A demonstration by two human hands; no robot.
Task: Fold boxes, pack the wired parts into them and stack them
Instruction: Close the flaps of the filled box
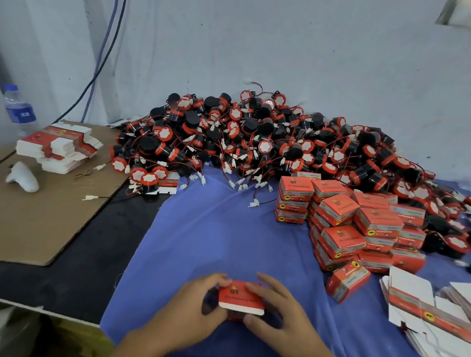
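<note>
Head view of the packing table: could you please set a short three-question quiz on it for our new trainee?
1. True or false: the left hand and the right hand both hold the red box.
2. Where do the packed boxes stand? A. left of the hands; B. right of the hands, in front of the pile of wired parts; C. behind the pile, against the wall.
3. Fill in: the water bottle stands at the far ___ of the scene.
Key: 1 true; 2 B; 3 left.
</note>
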